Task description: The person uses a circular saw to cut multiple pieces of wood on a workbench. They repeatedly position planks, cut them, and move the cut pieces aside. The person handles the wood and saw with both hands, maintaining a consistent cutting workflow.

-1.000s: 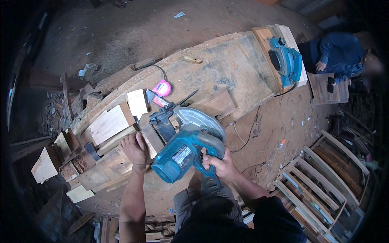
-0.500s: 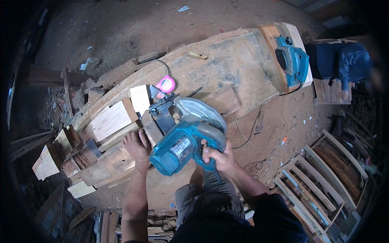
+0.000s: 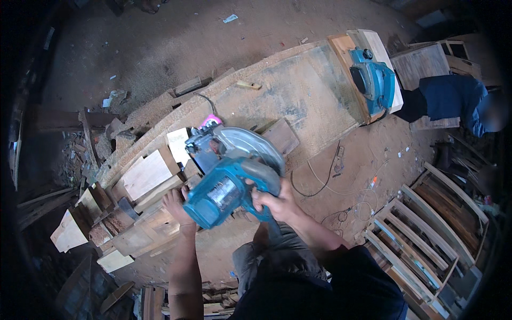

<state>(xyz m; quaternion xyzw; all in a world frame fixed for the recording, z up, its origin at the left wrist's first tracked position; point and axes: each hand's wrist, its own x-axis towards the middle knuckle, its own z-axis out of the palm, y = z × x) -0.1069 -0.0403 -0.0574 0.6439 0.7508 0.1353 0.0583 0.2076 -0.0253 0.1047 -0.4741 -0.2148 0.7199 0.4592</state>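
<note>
A teal circular saw (image 3: 213, 192) with a metal blade guard (image 3: 250, 145) is tilted over the workbench, slightly smeared by motion. My right hand (image 3: 277, 202) is wrapped round its rear handle. Left of the saw's motor housing, my left hand (image 3: 177, 208) rests with fingers apart on a wooden piece; the saw hides part of it. Beside that hand lies a pale wood board (image 3: 146, 177), with a smaller pale block (image 3: 177, 145) beyond. Behind the saw, a pink tape measure (image 3: 212, 120) is mostly covered.
The sawdust-strewn workbench (image 3: 288, 85) carries a teal electric planer (image 3: 376, 82) at its right end. Cables (image 3: 314, 191) trail over the dirt floor. Curved wooden frames (image 3: 421, 240) stand at lower right. A co-worker in dark blue (image 3: 448, 98) bends over boards at far right.
The saw has shifted left and slightly up in my right hand, covering more of the tape measure and my left hand. The view has shifted slightly, and the co-worker has moved.
</note>
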